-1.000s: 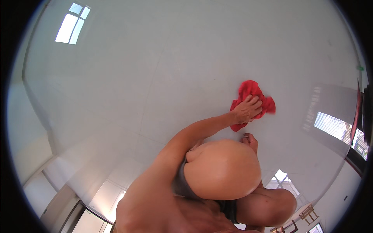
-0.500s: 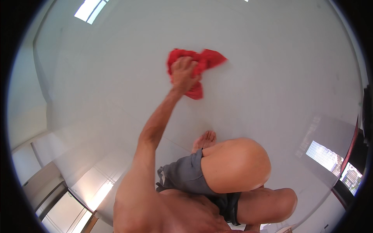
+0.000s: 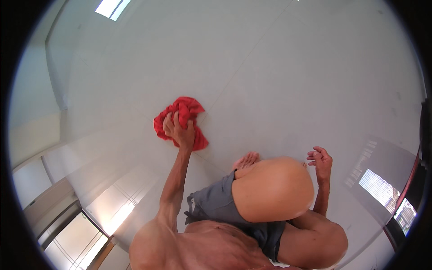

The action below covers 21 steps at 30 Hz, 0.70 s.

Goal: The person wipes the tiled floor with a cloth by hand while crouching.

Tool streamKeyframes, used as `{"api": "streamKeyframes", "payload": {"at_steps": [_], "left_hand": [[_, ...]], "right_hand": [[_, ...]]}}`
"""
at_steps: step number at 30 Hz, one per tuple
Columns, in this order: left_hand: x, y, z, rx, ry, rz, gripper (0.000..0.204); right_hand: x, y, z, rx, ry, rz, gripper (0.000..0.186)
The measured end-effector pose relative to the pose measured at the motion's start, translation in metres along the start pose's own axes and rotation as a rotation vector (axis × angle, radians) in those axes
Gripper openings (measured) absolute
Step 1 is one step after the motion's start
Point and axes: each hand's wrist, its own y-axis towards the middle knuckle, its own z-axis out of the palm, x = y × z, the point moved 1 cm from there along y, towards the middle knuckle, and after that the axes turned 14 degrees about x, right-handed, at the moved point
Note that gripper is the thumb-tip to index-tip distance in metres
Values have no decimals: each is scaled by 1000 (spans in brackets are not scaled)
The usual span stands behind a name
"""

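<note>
A pale, glossy floor [image 3: 288, 99] stretched around me as I crouched over a wipe, its shine likely to betray any streak; steady, overlapping passes seemed the soundest course. My bare bent knee [image 3: 274, 193] stood close to the working ground, and a good stroke, I judged, had to swing clear of it. My left arm [image 3: 173, 193] reached out to the left of that knee, well placed to put some weight behind the pressure.

At its end, the red cloth [image 3: 184, 112] lay bunched on the floor, ahead and to the left of the knee, loose corners flared to its right. Tucked under, those corners would probably have dragged less, and a flatter fold would have covered more ground. Whether the cloth was damp, I could not tell.

My left grip [image 3: 181, 134] pressed down on the cloth, fingers curled over its folds; even force through palm and fingertips looked best. My right grip [image 3: 321, 161] hung apart at the far side of the knee, fingers loosely bent and parted, nothing visible in it. My bare foot [image 3: 247, 160] showed beside the knee, a spot worth steering around. A thin seam [image 3: 252, 52] ran toward the cloth, deserving, I reckoned, a pass along its length.
</note>
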Motion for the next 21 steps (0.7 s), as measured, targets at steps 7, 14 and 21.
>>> {"api": "streamKeyframes", "payload": {"at_steps": [7,14,21], "left_hand": [[-122,124,75,-67,-8,128,52],[-241,97,123,100,-133,445,55],[-195,43,66,357,-49,679,55]], "right_hand": [[-43,13,51,330,-62,193,32],[-33,61,98,234,-370,-25,35],[-26,83,102,162,-385,-142,31]]}}
